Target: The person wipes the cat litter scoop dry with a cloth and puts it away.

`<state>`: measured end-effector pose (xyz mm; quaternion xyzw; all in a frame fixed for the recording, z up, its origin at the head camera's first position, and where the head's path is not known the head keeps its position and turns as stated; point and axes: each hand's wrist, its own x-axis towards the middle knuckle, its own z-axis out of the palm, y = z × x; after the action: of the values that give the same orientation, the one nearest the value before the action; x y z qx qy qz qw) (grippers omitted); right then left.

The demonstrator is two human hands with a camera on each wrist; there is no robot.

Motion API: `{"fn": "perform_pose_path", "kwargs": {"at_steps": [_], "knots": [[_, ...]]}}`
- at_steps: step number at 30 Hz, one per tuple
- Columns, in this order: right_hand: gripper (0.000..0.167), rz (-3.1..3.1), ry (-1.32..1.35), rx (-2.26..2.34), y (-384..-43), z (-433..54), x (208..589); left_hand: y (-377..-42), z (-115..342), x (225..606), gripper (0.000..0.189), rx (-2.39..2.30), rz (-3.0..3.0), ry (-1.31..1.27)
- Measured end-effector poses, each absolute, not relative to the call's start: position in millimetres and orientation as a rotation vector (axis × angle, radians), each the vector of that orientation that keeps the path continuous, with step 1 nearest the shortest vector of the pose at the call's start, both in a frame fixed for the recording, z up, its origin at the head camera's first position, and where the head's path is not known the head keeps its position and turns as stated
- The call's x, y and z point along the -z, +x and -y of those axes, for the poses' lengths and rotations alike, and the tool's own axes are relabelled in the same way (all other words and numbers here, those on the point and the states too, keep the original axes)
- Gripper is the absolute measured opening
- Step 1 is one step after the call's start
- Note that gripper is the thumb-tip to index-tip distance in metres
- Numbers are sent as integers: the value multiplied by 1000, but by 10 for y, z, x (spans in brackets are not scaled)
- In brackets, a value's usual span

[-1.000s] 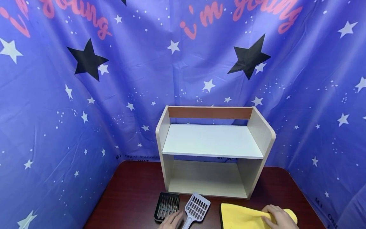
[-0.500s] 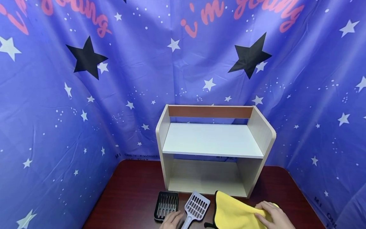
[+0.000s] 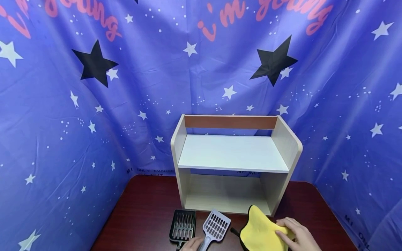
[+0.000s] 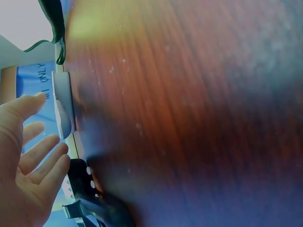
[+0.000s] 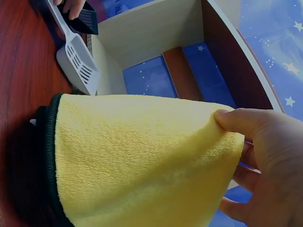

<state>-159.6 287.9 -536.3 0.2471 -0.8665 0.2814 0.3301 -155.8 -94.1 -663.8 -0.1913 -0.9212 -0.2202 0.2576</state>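
My right hand (image 3: 299, 236) pinches a yellow plush cloth (image 3: 262, 228) with black edging between thumb and fingers. In the right wrist view the cloth (image 5: 137, 156) hangs in a fold from that pinch. My left hand (image 3: 192, 244) is at the lower edge of the head view, between the handles of two slotted litter scoops. The grey scoop (image 3: 216, 226) lies to its right, the black scoop (image 3: 183, 225) up to its left. The left wrist view shows the left hand (image 4: 35, 184) with fingers loosely extended, thumb apart, nothing in its grasp.
A pale two-tier shelf (image 3: 233, 153) with a brown back rail stands on the dark red table (image 3: 141, 212), just behind the scoops and cloth. A blue star-printed curtain (image 3: 147, 87) surrounds the table at the back and sides.
The yellow cloth has been drawn up and bunched, its corner now pointing at the shelf. My right hand shifted slightly left. My left hand slid a little lower, uncovering the black scoop's handle.
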Motion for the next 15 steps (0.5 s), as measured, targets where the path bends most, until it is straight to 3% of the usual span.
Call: {"fn": "perform_pose_path", "kwargs": {"at_steps": [15], "knots": [[51, 2109, 778, -975, -1559, -2722, 5198, -1499, 925, 6557, 46, 737, 2680, -455]]}}
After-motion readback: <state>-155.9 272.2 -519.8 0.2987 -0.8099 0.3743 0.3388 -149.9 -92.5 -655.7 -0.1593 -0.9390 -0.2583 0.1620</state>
